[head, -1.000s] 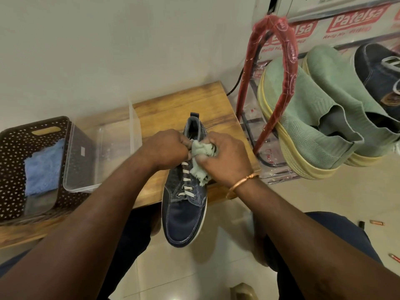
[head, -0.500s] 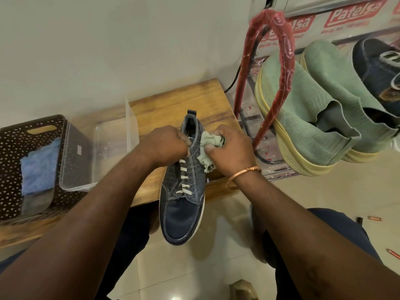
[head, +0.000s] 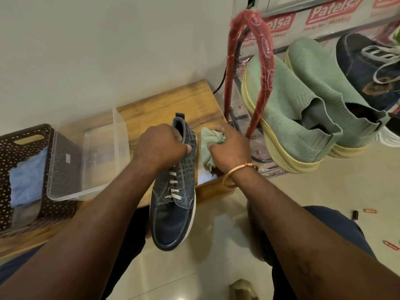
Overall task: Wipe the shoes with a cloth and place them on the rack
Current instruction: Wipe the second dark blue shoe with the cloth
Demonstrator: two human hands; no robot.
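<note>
Over the bench (head: 151, 109), left hand (head: 159, 146) curls round the shoe (head: 173, 213) collar, right hand (head: 229, 148) fingers bunch the cloth (head: 208, 138) just beside at 3 o'clock: mid-wipe, I'd say, rack (head: 265, 61) at 2 o'clock next.

The near end of the rack (head: 259, 158) is barred by its red hoop (head: 265, 61), and the tier behind is filled side by side by a green shoe (head: 287, 118), a second green shoe (head: 320, 79) and a dark laced shoe (head: 365, 66). The left of the wooden bench (head: 160, 105) is taken up by a clear tub (head: 86, 167) and a perforated basket (head: 28, 135); bare wood is left toward the wall. Open tiled floor (head: 324, 191) is seen below the rack, strewn with small objects (head: 370, 211).
</note>
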